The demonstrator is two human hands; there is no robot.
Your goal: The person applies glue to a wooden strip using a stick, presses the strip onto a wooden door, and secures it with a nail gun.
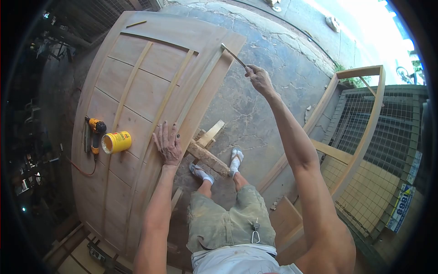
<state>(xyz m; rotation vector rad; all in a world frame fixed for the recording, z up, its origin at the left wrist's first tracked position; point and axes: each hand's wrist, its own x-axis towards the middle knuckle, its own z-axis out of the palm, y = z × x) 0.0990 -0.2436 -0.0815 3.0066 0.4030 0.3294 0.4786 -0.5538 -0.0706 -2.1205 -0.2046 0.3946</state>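
Note:
A large wooden door panel (132, 91) with thin strips across it lies in front of me, to the left. My left hand (168, 145) rests flat on the panel near its right side, fingers spread. In my right hand (258, 80) is a slim hammer (236, 56), gripped near the end of its handle. The small pale hammer head overlaps the top end of a long wood strip (200, 82) along the panel's right edge. Left of my left hand, a yellow tub (117, 142) lies on its side next to an orange and black nail gun (96, 132).
A rough wooden support (210, 157) juts out beneath the panel, near my feet. On the right, a wooden frame (378, 98) leans by a wire mesh cage (378, 137). A red hose (82, 169) trails from the nail gun. Cracked concrete floor (251, 118) lies beyond.

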